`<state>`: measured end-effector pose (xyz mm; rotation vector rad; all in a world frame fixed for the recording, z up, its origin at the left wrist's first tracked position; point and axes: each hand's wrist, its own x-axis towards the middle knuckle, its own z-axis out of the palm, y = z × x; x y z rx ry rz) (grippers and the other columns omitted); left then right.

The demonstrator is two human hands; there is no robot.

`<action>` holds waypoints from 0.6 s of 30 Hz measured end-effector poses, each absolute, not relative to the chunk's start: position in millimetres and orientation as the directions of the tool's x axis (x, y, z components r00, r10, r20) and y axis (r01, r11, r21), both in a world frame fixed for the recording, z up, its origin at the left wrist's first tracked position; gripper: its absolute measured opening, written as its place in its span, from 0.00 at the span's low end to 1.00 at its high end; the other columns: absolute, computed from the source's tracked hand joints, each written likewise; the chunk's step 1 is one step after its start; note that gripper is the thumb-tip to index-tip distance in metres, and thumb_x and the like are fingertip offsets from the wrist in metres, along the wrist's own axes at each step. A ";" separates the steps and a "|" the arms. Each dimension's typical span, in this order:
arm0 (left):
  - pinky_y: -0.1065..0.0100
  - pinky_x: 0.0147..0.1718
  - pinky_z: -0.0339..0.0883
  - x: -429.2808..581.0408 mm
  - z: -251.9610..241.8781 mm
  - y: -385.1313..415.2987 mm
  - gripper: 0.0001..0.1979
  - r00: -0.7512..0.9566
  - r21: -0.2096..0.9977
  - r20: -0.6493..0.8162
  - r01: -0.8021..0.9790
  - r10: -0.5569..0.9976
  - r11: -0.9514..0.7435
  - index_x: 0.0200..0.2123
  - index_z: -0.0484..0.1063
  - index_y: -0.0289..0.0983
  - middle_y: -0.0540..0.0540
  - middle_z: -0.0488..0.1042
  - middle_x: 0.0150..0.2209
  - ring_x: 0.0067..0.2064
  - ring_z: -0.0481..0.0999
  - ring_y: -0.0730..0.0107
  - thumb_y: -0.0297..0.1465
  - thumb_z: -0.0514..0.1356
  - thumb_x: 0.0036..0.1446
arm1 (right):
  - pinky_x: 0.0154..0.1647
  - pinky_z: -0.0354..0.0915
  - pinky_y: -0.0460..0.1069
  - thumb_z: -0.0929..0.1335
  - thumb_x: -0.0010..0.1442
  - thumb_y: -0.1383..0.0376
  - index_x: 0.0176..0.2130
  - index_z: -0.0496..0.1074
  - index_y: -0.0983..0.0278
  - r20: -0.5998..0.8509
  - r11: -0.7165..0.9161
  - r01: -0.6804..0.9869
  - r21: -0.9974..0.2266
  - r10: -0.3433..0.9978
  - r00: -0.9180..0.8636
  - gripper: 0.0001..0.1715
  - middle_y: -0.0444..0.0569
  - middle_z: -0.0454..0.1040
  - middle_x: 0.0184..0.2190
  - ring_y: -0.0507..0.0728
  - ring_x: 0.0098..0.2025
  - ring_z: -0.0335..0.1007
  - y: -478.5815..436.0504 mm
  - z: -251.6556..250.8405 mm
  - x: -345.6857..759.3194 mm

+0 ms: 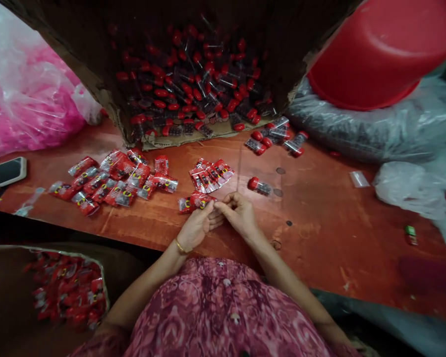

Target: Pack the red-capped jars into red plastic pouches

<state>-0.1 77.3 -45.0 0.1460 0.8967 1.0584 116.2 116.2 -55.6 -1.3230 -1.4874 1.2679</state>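
My left hand (196,229) is closed on a shiny red printed packet (200,199) at the table's front middle. The thumb and fingers of my right hand (242,214) pinch together at the packet's right end; the fingertips partly hide that end. A second small red packet (184,205) shows just left of it; whether they touch, I cannot tell. Beyond my hands lie fanned flat red wrappers (211,175). Right of these, a small clear tube with a red cap (260,187) lies on its side, dark bits inside. Filled red packets (113,178) are heaped to the left.
An open cardboard box (159,145) with many red-capped tubes stands at the back; several tubes (275,135) lie outside it. A phone (5,174) is far left. A red tub (367,54) rests on a bag (357,129). A lower-left carton (104,282) holds red packets.
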 end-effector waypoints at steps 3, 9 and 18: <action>0.66 0.41 0.67 -23.4 -42.1 73.7 0.10 0.046 0.511 -0.663 -0.701 0.747 0.497 0.28 0.72 0.37 0.45 0.78 0.31 0.36 0.78 0.68 0.39 0.64 0.49 | 0.21 0.55 0.44 0.67 0.53 0.53 0.25 0.65 0.63 0.036 0.112 0.323 -0.940 0.972 -0.231 0.16 0.39 0.63 0.17 0.48 0.19 0.57 114.4 -59.5 119.9; 0.71 0.38 0.69 -90.1 -18.8 85.1 0.13 -0.319 0.625 -0.698 -0.709 0.641 0.328 0.30 0.70 0.34 0.45 0.77 0.32 0.36 0.78 0.71 0.34 0.51 0.60 | 0.27 0.59 0.47 0.61 0.60 0.57 0.31 0.69 0.64 0.250 0.259 0.664 -0.702 0.962 -0.111 0.15 0.46 0.69 0.23 0.52 0.25 0.62 130.6 -58.6 160.9; 0.66 0.32 0.70 -55.5 -13.6 81.6 0.14 -0.201 0.687 -0.679 -0.513 0.706 0.515 0.29 0.73 0.32 0.40 0.77 0.29 0.31 0.77 0.63 0.39 0.58 0.51 | 0.48 0.54 0.58 0.60 0.60 0.60 0.50 0.68 0.64 0.247 0.160 0.970 -0.185 0.963 -0.111 0.20 0.57 0.70 0.48 0.65 0.51 0.58 151.9 -78.3 202.6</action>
